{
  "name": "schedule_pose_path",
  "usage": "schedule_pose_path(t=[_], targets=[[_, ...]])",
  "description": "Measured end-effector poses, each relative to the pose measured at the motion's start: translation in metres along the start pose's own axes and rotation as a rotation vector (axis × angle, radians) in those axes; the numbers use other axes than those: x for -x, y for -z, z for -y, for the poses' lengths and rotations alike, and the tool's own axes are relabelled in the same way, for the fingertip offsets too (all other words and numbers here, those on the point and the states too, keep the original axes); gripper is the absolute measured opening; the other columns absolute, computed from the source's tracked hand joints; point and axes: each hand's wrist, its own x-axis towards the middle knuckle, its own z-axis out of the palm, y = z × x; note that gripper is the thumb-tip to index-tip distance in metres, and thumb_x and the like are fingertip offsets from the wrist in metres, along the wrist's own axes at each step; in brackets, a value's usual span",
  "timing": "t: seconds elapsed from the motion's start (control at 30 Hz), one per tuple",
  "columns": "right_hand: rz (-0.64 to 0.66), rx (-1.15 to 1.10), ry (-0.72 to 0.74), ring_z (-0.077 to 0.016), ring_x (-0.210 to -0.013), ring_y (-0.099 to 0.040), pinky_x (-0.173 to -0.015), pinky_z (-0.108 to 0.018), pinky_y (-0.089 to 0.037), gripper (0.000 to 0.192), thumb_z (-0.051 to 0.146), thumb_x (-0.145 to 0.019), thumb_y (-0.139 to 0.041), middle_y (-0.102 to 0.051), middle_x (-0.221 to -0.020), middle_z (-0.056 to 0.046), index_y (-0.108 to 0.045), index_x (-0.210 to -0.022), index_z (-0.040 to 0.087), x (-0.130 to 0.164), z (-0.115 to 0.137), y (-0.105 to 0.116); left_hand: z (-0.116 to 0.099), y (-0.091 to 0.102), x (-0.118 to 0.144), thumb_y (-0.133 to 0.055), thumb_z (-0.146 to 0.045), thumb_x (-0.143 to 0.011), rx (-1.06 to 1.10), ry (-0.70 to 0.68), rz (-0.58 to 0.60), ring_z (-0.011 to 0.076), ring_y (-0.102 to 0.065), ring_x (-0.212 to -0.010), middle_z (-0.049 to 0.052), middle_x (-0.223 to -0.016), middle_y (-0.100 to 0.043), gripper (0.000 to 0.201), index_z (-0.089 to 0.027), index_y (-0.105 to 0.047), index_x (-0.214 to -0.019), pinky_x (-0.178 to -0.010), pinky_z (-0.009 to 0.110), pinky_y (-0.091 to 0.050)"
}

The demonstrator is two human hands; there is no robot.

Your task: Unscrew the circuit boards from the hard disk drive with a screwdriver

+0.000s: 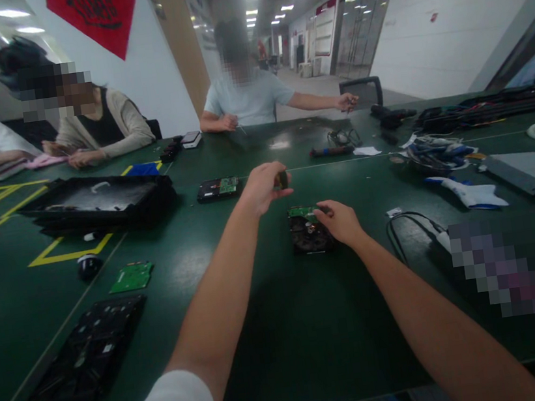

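A hard drive (310, 237), black with a green circuit board along its far end, lies flat on the table in front of me. My right hand (343, 222) is closed at its far right corner, fingers curled against the board's edge. Beyond the drive and to its left, my left hand (263, 189) is raised above the table. Its thumb and fingers pinch a small dark object (283, 179), whose kind I cannot make out. Another hard drive (218, 189) with a green board rests left of that hand.
At left are a black tray-like casing (100, 203), a loose green circuit board (132, 277) and a black plastic panel (90, 349). Cables (438, 151), a glove (468, 192) and a grey metal box (534, 168) lie right. Across the table sits a person (249, 98).
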Motion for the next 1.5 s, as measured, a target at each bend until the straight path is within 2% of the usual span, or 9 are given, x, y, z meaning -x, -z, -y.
schedule_pose_path(t=[0.2,0.37,0.5,0.67,0.8,0.93,1.07,1.3,1.5], targets=[[0.008,-0.01,-0.009,-0.0211,-0.082,-0.068,-0.081,-0.035,-0.053,0.039,0.043,-0.096,-0.059,-0.076,-0.101,-0.009,-0.072,-0.122,0.018,0.0,0.002,0.002,0.006,0.004,0.007,-0.069,-0.028,-0.081,0.049,-0.065,0.082,0.0198,-0.067,-0.085,0.01,-0.09,-0.07,0.014,-0.015,-0.064,-0.085,-0.073,0.038,-0.062],[0.009,-0.015,-0.011,-0.0208,-0.082,-0.068,-0.081,-0.035,-0.053,0.039,0.043,-0.096,-0.058,-0.076,-0.102,-0.009,-0.072,-0.122,0.018,0.001,0.001,0.002,0.008,0.0,0.009,-0.072,-0.028,-0.077,0.013,-0.126,0.008,0.0169,-0.061,-0.084,0.009,-0.094,-0.065,0.015,-0.014,-0.069,-0.081,-0.068,0.032,-0.062],[0.002,-0.022,-0.011,-0.021,-0.083,-0.068,-0.081,-0.035,-0.053,0.038,0.044,-0.096,-0.058,-0.076,-0.101,-0.008,-0.072,-0.123,0.019,0.002,0.001,0.001,0.005,-0.007,0.013,-0.071,-0.031,-0.079,-0.04,-0.113,0.045,0.0178,-0.061,-0.084,0.01,-0.094,-0.065,0.018,-0.013,-0.072,-0.084,-0.063,0.03,-0.061],[-0.002,-0.031,-0.009,-0.0211,-0.083,-0.068,-0.084,-0.036,-0.053,0.037,0.043,-0.095,-0.059,-0.076,-0.105,-0.008,-0.073,-0.121,0.02,0.001,0.001,0.001,0.004,-0.009,0.015,-0.068,-0.03,-0.082,0.0,-0.063,0.074,0.0191,-0.068,-0.08,0.008,-0.087,-0.069,0.017,-0.016,-0.063,-0.091,-0.066,0.034,-0.061],[-0.005,-0.022,0.001,-0.0206,-0.084,-0.068,-0.084,-0.036,-0.053,0.037,0.042,-0.095,-0.06,-0.076,-0.108,-0.008,-0.073,-0.122,0.02,0.001,0.001,0.001,0.006,-0.006,0.013,-0.063,-0.028,-0.08,0.008,-0.069,0.042,0.0204,-0.069,-0.08,0.009,-0.086,-0.071,0.014,-0.017,-0.061,-0.089,-0.064,0.033,-0.06],[0.001,-0.007,-0.005,-0.0209,-0.084,-0.068,-0.082,-0.035,-0.053,0.038,0.042,-0.095,-0.059,-0.076,-0.105,-0.008,-0.073,-0.122,0.02,0.001,0.001,0.001,0.006,-0.007,0.011,-0.063,-0.031,-0.078,-0.101,-0.134,-0.018,0.0181,-0.063,-0.077,0.008,-0.086,-0.066,0.015,-0.016,-0.067,-0.08,-0.055,0.025,-0.055],[0.005,-0.01,-0.006,-0.0211,-0.083,-0.068,-0.082,-0.036,-0.053,0.039,0.043,-0.096,-0.059,-0.076,-0.103,-0.009,-0.072,-0.122,0.018,0.001,-0.001,0.0,0.008,-0.007,0.009,-0.062,-0.032,-0.079,-0.16,-0.172,-0.091,0.017,-0.061,-0.076,0.007,-0.087,-0.064,0.017,-0.017,-0.07,-0.076,-0.053,0.023,-0.054],[0.008,-0.04,0.0,-0.0211,-0.082,-0.069,-0.08,-0.035,-0.053,0.041,0.046,-0.096,-0.059,-0.076,-0.1,-0.008,-0.072,-0.123,0.019,0.001,-0.003,0.001,0.012,-0.004,0.006,-0.055,-0.03,-0.086,-0.011,-0.127,-0.073,0.0167,-0.063,-0.07,0.006,-0.08,-0.063,0.016,-0.017,-0.064,-0.083,-0.057,0.028,-0.057],[0.002,-0.028,0.006,-0.0214,-0.082,-0.069,-0.081,-0.037,-0.053,0.038,0.045,-0.096,-0.059,-0.076,-0.1,-0.008,-0.073,-0.121,0.021,0.0,-0.002,0.002,0.013,-0.005,0.008,-0.061,-0.033,-0.086,0.052,-0.105,-0.001,0.0171,-0.067,-0.075,0.006,-0.086,-0.07,0.018,-0.018,-0.061,-0.096,-0.061,0.028,-0.057]])
